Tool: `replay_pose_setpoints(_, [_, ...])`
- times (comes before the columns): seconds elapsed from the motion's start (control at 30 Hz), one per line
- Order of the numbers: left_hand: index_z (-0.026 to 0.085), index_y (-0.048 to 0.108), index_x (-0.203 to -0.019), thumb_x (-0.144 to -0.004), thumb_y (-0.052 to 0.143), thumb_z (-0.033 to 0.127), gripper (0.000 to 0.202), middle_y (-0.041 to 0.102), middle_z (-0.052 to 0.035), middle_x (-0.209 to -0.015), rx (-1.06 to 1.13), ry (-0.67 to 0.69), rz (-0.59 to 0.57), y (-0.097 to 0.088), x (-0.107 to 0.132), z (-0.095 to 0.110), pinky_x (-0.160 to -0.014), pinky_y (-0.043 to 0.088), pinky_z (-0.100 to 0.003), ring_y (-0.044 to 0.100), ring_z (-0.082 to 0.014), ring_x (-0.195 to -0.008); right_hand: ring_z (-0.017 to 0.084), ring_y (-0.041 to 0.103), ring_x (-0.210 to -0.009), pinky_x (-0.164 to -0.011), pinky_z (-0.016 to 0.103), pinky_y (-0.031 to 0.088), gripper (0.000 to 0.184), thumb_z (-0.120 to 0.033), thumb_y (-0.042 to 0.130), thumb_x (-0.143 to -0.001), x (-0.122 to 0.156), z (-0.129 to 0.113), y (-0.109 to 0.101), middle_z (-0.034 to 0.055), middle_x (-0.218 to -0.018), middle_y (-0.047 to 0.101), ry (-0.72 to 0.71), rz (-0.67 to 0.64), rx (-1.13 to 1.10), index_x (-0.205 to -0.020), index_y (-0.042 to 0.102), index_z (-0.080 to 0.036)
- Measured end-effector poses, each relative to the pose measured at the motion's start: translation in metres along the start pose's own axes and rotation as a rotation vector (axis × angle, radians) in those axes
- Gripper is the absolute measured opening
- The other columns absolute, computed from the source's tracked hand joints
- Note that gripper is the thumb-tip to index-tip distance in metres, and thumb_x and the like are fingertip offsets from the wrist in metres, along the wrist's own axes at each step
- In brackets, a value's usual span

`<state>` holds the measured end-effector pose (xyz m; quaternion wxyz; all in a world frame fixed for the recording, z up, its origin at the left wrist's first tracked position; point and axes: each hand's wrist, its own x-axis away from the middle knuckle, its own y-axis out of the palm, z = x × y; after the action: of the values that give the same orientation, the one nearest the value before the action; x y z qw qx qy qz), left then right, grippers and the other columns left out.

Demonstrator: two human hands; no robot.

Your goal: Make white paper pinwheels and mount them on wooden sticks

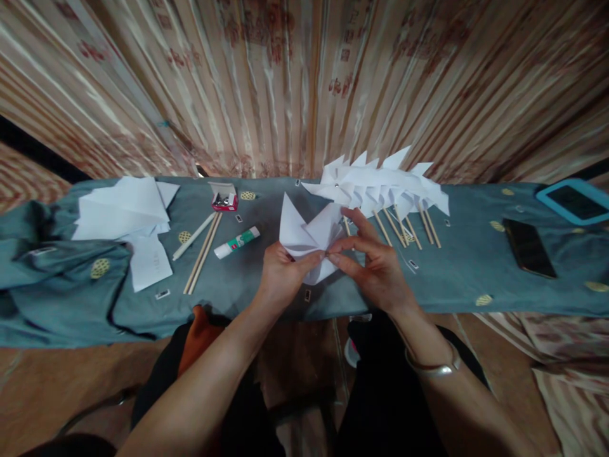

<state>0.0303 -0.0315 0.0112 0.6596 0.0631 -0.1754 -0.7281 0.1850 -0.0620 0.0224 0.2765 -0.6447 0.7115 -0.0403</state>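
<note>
A white paper pinwheel [316,231] with folded, pointed blades is held up over the near middle of the table. My left hand [285,270] grips its lower left side, the thumb pressed close to the centre. On the other side, my right hand [373,260] pinches at the centre with thumb and forefinger, its other fingers bent along the right blades. Anything small between those fingertips is too tiny to make out. Behind the held one lie several finished-looking paper pinwheels [371,184], overlapping in a row, with wooden sticks [397,227] pointing toward me.
Left of my hands lie a glue stick [236,242], two wooden sticks [203,254], a white pen-like stick [194,236] and a red box [224,198] of small metal pieces. White paper sheets [121,209] are farther left. A phone [529,247] and blue-framed tablet [575,200] lie right.
</note>
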Motion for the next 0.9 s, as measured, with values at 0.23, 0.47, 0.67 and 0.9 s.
replay_pose_setpoints(0.23, [0.012, 0.074, -0.077, -0.053, 0.082, 0.018, 0.026, 0.076, -0.0045, -0.077, -0.015, 0.010, -0.003, -0.0004, 0.0014, 0.0017, -0.068, 0.053, -0.028, 0.067, -0.0172, -0.068, 0.024, 0.025, -0.143, -0.118, 0.049, 0.016, 0.002, -0.027, 0.068, -0.079, 0.0006, -0.0011, 0.0019, -0.0014, -0.144, 0.047, 0.032, -0.010, -0.011, -0.078, 0.070, -0.027])
replay_pose_setpoints(0.47, [0.012, 0.074, -0.074, -0.052, 0.081, 0.018, 0.023, 0.075, -0.0041, -0.074, -0.017, -0.001, 0.014, -0.0006, 0.0017, 0.0036, -0.065, 0.052, -0.027, 0.066, -0.0172, -0.065, 0.024, 0.028, -0.142, -0.118, 0.047, 0.019, 0.005, -0.030, 0.069, -0.079, -0.0003, -0.0032, 0.0035, 0.0004, -0.143, 0.048, 0.038, -0.003, -0.024, -0.078, 0.069, -0.026])
replay_pose_setpoints(0.67, [0.012, 0.074, -0.074, -0.052, 0.080, 0.020, 0.024, 0.075, -0.0053, -0.076, -0.044, -0.007, 0.030, -0.0006, 0.0033, 0.0046, -0.066, 0.052, -0.030, 0.067, -0.0198, -0.067, 0.024, 0.029, -0.142, -0.117, 0.048, 0.020, 0.003, -0.030, 0.068, -0.079, -0.0001, -0.0026, 0.0032, -0.0006, -0.143, 0.048, 0.036, -0.015, -0.021, -0.079, 0.069, -0.027])
replay_pose_setpoints(0.9, [0.012, 0.074, -0.077, -0.054, 0.079, 0.020, 0.025, 0.076, -0.0062, -0.079, -0.088, 0.012, 0.020, -0.0013, 0.0031, 0.0039, -0.069, 0.053, -0.031, 0.068, -0.0215, -0.070, 0.024, 0.028, -0.142, -0.117, 0.049, 0.019, 0.003, -0.029, 0.068, -0.078, 0.0000, -0.0041, 0.0032, -0.0010, -0.143, 0.048, 0.053, -0.014, -0.019, -0.077, 0.069, -0.027])
